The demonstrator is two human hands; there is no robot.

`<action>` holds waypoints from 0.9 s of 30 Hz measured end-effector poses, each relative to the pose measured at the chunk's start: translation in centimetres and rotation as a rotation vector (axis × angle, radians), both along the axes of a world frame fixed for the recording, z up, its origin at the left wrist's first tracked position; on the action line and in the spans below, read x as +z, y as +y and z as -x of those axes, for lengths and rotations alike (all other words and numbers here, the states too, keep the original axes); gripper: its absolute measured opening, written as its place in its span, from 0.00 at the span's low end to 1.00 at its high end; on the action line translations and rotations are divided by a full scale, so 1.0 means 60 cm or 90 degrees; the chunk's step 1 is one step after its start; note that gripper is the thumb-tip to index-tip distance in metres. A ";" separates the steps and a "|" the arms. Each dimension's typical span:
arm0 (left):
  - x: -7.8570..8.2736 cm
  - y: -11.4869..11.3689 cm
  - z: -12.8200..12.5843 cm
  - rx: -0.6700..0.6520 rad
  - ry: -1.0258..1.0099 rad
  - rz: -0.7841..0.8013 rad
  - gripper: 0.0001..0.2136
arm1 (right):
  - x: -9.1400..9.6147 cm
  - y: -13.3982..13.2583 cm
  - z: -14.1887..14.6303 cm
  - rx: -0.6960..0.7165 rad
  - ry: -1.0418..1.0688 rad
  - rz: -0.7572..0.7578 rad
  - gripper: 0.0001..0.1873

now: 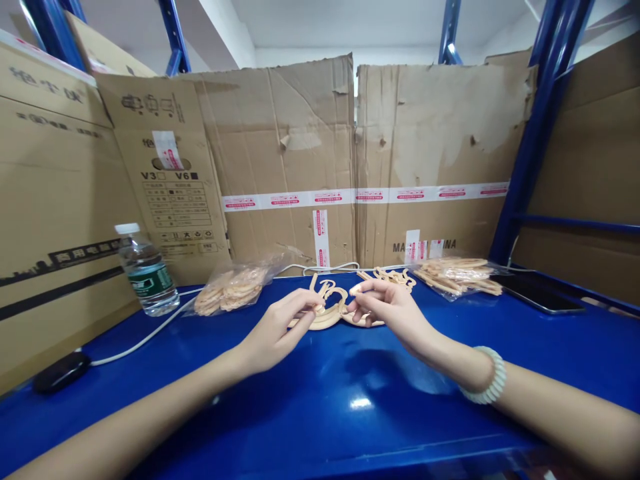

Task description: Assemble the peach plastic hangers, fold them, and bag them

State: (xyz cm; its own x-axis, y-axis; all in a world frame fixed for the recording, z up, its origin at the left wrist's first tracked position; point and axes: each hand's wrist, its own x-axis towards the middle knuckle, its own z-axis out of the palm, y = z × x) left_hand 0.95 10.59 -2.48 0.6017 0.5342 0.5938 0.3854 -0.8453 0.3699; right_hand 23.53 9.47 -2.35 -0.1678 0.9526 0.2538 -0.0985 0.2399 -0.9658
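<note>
Curved, light wooden strips [327, 322] form a rounded shape on the blue table in front of me. My left hand [280, 327] is at their left side, thumb and fingers pinched together; what sits between the fingertips is mostly hidden. On the right, my right hand [393, 310] is raised slightly above the strips and pinches a small pale wooden piece [355, 289] between thumb and index finger. Its other fingers curl close to the right-hand curve. Behind that hand, more wavy wooden pieces [397, 276] lie partly covered.
Clear plastic bags of wooden pieces lie at left [230, 290] and right [457, 275]. A water bottle [147, 273] stands at left, near a black device [61, 372] with a white cable. A dark phone [543, 293] lies at right. Cardboard [280, 147] walls the back.
</note>
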 end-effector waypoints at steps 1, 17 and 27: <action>-0.002 -0.005 -0.002 -0.008 -0.027 0.034 0.11 | -0.004 -0.002 0.002 0.012 0.006 0.006 0.16; -0.019 -0.022 -0.027 0.034 -0.345 0.483 0.18 | -0.024 -0.011 0.014 0.057 -0.009 -0.005 0.18; -0.030 -0.021 -0.031 0.001 -0.498 0.675 0.30 | -0.035 -0.002 0.013 0.049 0.045 -0.006 0.26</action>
